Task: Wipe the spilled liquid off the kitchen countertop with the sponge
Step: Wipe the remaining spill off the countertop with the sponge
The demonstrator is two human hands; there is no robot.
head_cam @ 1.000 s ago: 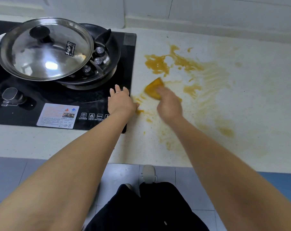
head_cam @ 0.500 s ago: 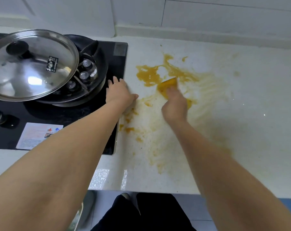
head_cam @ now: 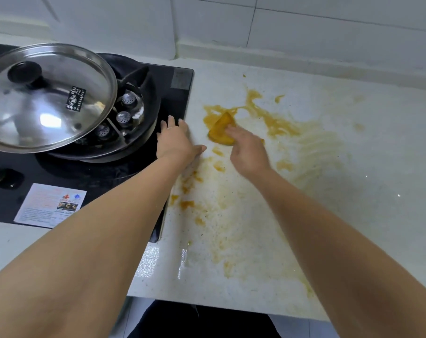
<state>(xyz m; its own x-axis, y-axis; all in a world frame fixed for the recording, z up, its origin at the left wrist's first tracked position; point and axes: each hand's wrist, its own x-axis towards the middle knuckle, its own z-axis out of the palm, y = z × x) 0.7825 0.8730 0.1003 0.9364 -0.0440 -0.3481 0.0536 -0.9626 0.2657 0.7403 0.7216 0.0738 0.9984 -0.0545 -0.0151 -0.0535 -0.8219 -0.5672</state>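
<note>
I am seeing the sponge [head_cam: 221, 129], orange-stained and curled, lying in the orange spill [head_cam: 275, 123] on the table [head_cam: 353, 191]. Right hand [head_cam: 247, 148] is gripping it; left hand [head_cam: 176, 142] is resting flat, fingers straight, on the stove edge [head_cam: 180, 93].

head-worn view, looking down, countertop [head_cam: 353, 191] near

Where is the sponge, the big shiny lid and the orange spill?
sponge [head_cam: 220, 128], head view, on its yellow top face.
lid [head_cam: 48, 103], head view, on its shiny metal dome.
spill [head_cam: 275, 123], head view, on a thick orange streak.
</note>
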